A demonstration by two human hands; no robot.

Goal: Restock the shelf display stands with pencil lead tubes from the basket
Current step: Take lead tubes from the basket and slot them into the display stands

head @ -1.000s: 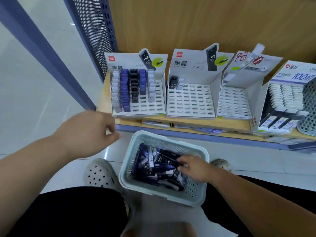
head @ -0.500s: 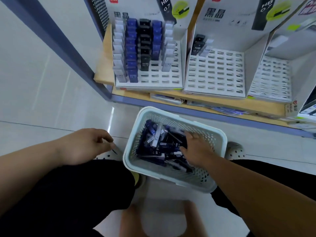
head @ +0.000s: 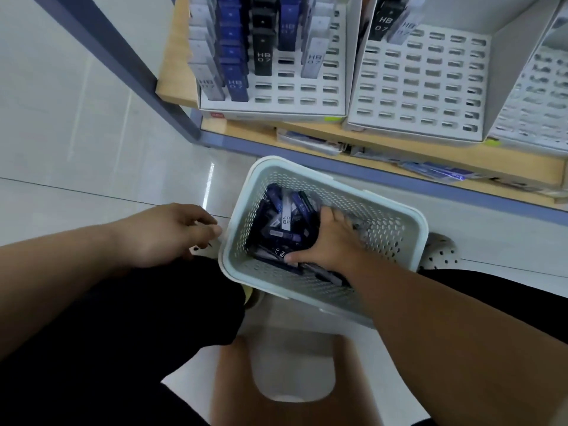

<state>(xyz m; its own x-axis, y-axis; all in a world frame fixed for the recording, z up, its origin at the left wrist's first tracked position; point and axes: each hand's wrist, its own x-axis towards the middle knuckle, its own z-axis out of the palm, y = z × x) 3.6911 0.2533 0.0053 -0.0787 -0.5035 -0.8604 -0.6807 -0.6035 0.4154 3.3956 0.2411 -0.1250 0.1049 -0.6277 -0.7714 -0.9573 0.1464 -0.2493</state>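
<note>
- My right hand is down in the basket. Its fingers are spread and buried in the pile, and the thumb presses a dark tube at the near edge. I cannot tell whether anything is actually gripped.
- My left hand hovers just left of the basket rim, loosely curled around nothing I can see.
- The pencil lead tubes lie directly under and left of the fingers, heaped in a crisscross.
- Risk: closing on this tangle could bring up several tubes at once, and strays could fall on the floor beside the basket.
- Risk: nothing steadies the basket, so a hard dig from the fingers could tip or slide it.
- Long axis: 1 white tube beside the fingers lies flat, its length running away from me toward the shelf. The dark ones point every way.
- Beyond the fingers, the left display stand holds its tubes upright, so I judge each one needs turning on end.
- The middle display stand has mostly bare slots.
</note>
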